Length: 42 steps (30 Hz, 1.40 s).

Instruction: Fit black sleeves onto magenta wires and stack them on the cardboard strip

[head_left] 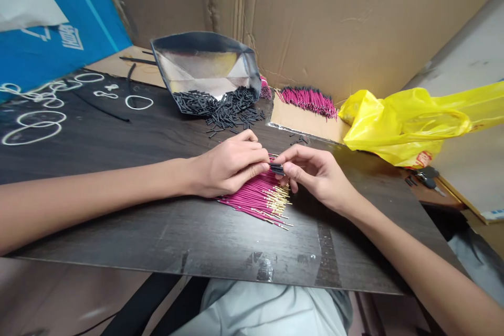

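Note:
My left hand (236, 163) lies over a row of magenta wires (252, 197) with gold metal tips, its thumb and fingers pinched near the wires' upper right end. Facing it, my right hand (315, 173) pinches several short black sleeves (276, 168) between thumb and fingers. The sleeves sit between the two hands' fingertips, right above the gold tips. Whether any wire runs inside them is too small to tell. Behind the hands, an open box (205, 63) spills a heap of short black sleeves (230, 107) onto the dark table (157, 231).
More magenta wires (309, 101) with black ends lie on a cardboard piece (303, 125) at the back. A yellow plastic bag (397, 121) is on the right. White rubber bands (37, 126) are scattered at the left, and a cardboard wall (334, 21) stands behind.

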Tool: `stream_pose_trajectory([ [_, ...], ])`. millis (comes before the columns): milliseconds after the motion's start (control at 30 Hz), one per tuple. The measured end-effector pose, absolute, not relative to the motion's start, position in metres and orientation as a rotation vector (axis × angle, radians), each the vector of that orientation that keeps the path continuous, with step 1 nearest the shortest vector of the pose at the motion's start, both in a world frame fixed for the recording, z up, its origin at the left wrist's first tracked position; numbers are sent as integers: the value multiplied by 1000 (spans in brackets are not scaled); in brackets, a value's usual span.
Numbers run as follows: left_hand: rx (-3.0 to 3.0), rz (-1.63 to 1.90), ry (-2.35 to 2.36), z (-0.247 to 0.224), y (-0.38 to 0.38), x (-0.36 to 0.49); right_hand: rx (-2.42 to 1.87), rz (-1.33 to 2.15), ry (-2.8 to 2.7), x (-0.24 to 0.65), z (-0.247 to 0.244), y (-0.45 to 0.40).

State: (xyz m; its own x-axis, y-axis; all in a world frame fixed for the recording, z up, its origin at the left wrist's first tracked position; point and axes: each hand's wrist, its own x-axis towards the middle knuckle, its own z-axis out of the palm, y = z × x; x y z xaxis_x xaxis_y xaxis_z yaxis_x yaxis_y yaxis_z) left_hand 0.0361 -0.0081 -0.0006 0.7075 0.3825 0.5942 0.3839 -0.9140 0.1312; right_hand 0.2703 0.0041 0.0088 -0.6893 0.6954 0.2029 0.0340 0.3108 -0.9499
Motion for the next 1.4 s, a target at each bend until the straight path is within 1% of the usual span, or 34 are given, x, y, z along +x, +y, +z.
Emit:
stream_pose_trajectory([
  [167, -2989, -982, -671, 0, -9, 35, -646, 1429, -1992, 270, 5, 4],
  [233, -3034, -981, -702, 1, -9, 34, -654, 1376, -2024, 270, 6, 3],
  [300, -3074, -997, -738, 2, -10, 34, -674, 1231, -2102, 270, 8, 1],
  [400, -3115, -1000, -782, 3, -10, 34, -685, 916, -2255, 271, 13, 0],
  [467, -3119, -988, -801, 3, -9, 34, -708, 800, -2301, 271, 15, -1],
  [533, -3107, -981, -791, 1, -8, 34, -761, 841, -2294, 271, 16, -2],
  [667, -3083, -996, -738, -1, -7, 33, -833, 1039, -2211, 268, 16, -4],
  [833, -3093, -1064, -850, 2, -9, 33, -713, 1371, -2050, 271, 17, -1],
  [900, -3090, -1082, -871, 2, -10, 33, -668, 1430, -2017, 273, 17, 0],
  [1233, -3051, -1057, -779, 0, -8, 33, -777, 1167, -2188, 271, 16, -1],
  [1400, -3023, -1027, -712, 1, -8, 35, -781, 1172, -2191, 271, 16, -1],
])
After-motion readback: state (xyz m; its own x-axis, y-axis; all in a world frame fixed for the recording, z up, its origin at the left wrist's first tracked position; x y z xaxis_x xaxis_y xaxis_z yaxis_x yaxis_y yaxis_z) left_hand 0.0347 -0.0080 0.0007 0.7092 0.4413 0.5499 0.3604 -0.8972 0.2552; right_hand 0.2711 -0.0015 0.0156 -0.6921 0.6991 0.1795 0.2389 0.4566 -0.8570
